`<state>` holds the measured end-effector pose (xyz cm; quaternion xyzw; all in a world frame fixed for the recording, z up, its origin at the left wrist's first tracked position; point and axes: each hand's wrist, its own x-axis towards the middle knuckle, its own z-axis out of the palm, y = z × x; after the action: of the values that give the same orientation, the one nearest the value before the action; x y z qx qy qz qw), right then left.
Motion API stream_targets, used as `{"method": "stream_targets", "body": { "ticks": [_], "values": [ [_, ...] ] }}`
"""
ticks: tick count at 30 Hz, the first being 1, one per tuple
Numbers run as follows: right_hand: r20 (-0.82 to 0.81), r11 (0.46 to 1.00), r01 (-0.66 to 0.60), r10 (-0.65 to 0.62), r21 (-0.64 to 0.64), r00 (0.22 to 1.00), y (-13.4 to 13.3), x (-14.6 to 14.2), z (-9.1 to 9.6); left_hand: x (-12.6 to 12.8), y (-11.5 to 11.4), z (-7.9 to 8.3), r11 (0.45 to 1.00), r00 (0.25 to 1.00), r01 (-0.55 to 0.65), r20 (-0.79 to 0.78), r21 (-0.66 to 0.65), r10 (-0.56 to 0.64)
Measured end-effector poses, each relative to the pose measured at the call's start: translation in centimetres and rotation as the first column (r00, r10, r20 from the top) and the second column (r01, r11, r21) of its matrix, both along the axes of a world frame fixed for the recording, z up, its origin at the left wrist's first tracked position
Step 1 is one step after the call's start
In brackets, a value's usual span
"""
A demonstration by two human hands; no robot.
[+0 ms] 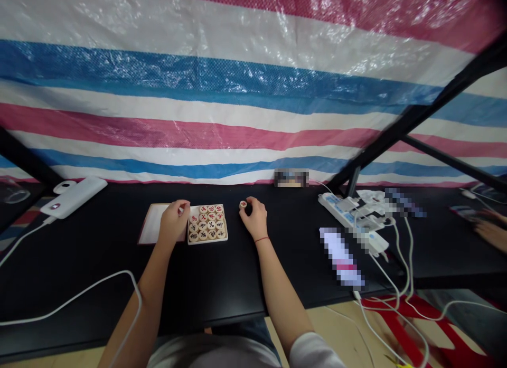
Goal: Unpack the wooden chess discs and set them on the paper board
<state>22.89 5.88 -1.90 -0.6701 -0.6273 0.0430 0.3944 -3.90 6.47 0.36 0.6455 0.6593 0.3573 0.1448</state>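
Note:
An open white box [208,242] of Chinese chess pieces lies on the black table in front of me. Its round wooden pieces [212,225] stand in rows with red or black characters facing up, and a gap shows at the top left corner. Over the box's left edge is my left hand [173,220], its fingers curled together; what they hold, if anything, is hidden. To the right of the box, my right hand [255,220] grips a Chinese chess piece [243,204] with a red character between thumb and fingers. Partly under my left hand lies the box lid [151,226].
At the left is a white power bank [75,197] with a cable [129,275] crossing near my left forearm. A power strip [336,207] with plugs and a blurred phone [341,257] lie right. Another person's hand [491,230] shows far right. Striped sheeting [198,120] hangs behind.

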Motion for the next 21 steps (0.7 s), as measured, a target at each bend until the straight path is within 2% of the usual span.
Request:
{"method": "stream_targets", "body": {
  "ticks": [2, 4, 7, 9, 15, 21],
  "values": [
    [-0.015, 0.997, 0.0, 0.002, 0.073, 1.0, -0.3, -0.6, 0.6, 0.0, -0.1, 0.1, 1.0, 0.989, 0.015, -0.145, 0.022, -0.012],
    [-0.059, 0.995, -0.064, 0.069, 0.078, 0.996, -0.8, -1.7, 1.1, 0.3, -0.2, 0.3, 1.0, 0.962, 0.02, -0.274, 0.013, -0.016],
    [-0.169, 0.976, -0.209, 0.198, -0.052, 0.966, -1.6, -3.6, 1.5, 1.5, -0.5, 0.8, 0.999, 0.911, -0.014, -0.413, -0.04, -0.004],
    [-0.208, 0.954, -0.27, 0.241, -0.128, 0.948, -2.0, -4.7, 1.5, 2.6, -0.6, 1.1, 0.997, 0.884, -0.053, -0.466, -0.064, 0.017],
    [-0.233, 0.944, -0.278, 0.234, -0.178, 0.944, -2.1, -5.4, 1.3, 5.0, -1.1, 1.8, 0.983, 0.874, -0.064, -0.485, -0.173, -0.028],
    [-0.214, 0.947, -0.277, 0.241, -0.161, 0.947, -2.0, -5.3, 1.0, 5.1, -1.3, 1.6, 0.989, 0.919, -0.046, -0.393, -0.14, -0.013]
  ]
}}
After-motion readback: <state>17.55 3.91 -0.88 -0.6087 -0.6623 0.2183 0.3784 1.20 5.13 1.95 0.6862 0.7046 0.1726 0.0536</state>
